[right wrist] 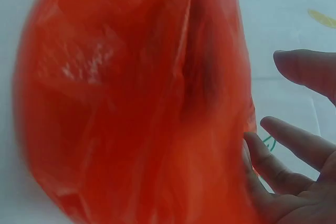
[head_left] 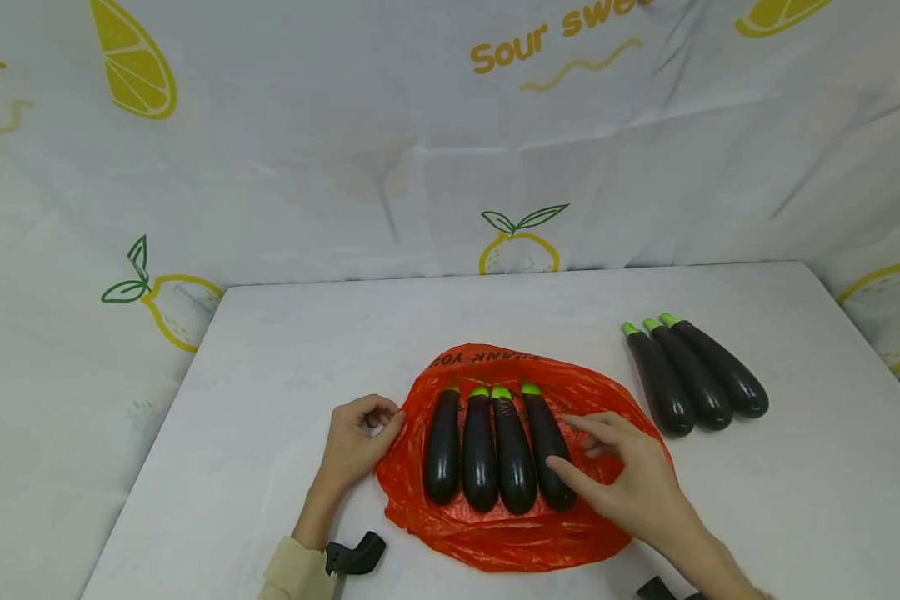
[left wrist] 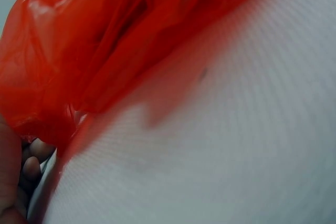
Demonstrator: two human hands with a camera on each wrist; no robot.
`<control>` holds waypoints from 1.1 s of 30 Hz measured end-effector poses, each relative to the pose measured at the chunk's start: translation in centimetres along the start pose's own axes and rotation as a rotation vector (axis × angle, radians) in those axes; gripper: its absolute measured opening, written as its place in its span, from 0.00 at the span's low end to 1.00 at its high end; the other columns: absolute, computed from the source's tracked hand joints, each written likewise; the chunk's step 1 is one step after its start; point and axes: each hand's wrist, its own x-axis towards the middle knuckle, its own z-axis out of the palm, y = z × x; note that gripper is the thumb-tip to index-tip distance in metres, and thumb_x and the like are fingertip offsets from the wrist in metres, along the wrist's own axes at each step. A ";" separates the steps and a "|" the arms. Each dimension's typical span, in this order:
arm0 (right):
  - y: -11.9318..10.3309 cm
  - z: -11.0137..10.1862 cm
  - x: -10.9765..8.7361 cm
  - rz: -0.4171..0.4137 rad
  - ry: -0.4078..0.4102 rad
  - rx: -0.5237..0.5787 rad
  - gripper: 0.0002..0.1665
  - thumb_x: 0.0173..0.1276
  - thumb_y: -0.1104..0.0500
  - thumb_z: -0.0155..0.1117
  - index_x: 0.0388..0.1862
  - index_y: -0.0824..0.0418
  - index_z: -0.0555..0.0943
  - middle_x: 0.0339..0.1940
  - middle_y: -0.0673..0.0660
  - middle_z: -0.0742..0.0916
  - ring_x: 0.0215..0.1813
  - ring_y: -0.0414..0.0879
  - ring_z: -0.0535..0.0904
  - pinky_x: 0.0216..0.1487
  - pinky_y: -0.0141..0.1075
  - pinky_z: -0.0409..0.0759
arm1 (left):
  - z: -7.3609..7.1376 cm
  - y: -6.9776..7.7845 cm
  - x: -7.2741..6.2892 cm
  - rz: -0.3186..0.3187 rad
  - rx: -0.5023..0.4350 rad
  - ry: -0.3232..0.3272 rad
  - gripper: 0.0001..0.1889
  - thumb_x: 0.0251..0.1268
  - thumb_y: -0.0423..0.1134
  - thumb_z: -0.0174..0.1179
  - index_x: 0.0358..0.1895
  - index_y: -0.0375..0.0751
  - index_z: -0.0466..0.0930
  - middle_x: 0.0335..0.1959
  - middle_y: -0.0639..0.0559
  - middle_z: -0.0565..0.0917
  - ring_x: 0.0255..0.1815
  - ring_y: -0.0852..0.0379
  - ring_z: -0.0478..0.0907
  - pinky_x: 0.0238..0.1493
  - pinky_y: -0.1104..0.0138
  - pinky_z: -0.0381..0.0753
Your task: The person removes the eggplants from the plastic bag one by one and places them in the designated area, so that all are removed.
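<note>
A red plastic bag [head_left: 487,546] lies spread open on the table, with several dark eggplants [head_left: 480,454] side by side in it, green ends pointing away. My left hand [head_left: 354,440] pinches the bag's left edge between thumb and fingers; in the left wrist view the red plastic [left wrist: 79,35] runs down to those fingers. Over the bag's right part is my right hand [head_left: 637,483], thumb and fingers spread apart, close to the rightmost eggplant [head_left: 547,437]. In the right wrist view, that hand's fingers [right wrist: 283,177] show beside the bag [right wrist: 115,129], holding nothing.
Three more eggplants [head_left: 690,375] lie together on the white table [head_left: 307,350], right of the bag. Behind the table hangs a white sheet [head_left: 307,167] with lemon prints. A black wrist device [head_left: 356,554] sits by the left sleeve [head_left: 296,571].
</note>
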 end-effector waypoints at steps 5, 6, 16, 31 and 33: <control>-0.4 0.3 -0.2 0.037 -0.049 0.004 0.31 0.53 0.49 0.83 0.57 0.54 0.86 0.42 0.51 0.86 0.38 0.40 0.80 0.38 0.29 0.84 | 0.0 0.0 0.0 -0.004 -0.007 -0.001 0.04 0.61 0.34 0.70 0.35 0.38 0.88 0.26 0.54 0.86 0.29 0.64 0.73 0.33 0.72 0.77; -0.4 0.3 -0.2 0.045 -0.059 0.007 0.32 0.53 0.48 0.83 0.57 0.55 0.86 0.43 0.51 0.86 0.38 0.40 0.80 0.38 0.29 0.84 | 0.0 0.0 0.0 -0.006 -0.006 -0.001 0.04 0.61 0.34 0.70 0.35 0.37 0.88 0.26 0.54 0.86 0.28 0.64 0.73 0.33 0.72 0.77; -0.8 1.0 -0.8 0.106 -0.132 0.009 0.36 0.50 0.46 0.85 0.57 0.58 0.86 0.48 0.52 0.84 0.40 0.38 0.82 0.40 0.27 0.84 | 0.0 0.3 0.1 -0.009 0.014 0.012 0.04 0.59 0.33 0.70 0.33 0.48 0.87 0.24 0.55 0.85 0.27 0.66 0.72 0.31 0.72 0.76; -0.6 1.8 -1.1 0.190 -0.182 -0.076 0.41 0.47 0.47 0.86 0.60 0.60 0.85 0.55 0.55 0.82 0.44 0.43 0.81 0.43 0.36 0.88 | 0.1 0.1 0.1 -0.010 0.015 0.009 0.04 0.60 0.32 0.69 0.32 0.47 0.87 0.25 0.56 0.85 0.27 0.66 0.72 0.32 0.71 0.76; -0.5 1.9 -1.1 0.199 -0.183 -0.085 0.42 0.47 0.47 0.86 0.61 0.62 0.84 0.56 0.56 0.82 0.44 0.43 0.81 0.43 0.37 0.88 | 0.1 0.2 0.1 -0.010 0.017 0.009 0.04 0.60 0.32 0.69 0.32 0.47 0.87 0.25 0.56 0.85 0.27 0.66 0.73 0.32 0.72 0.76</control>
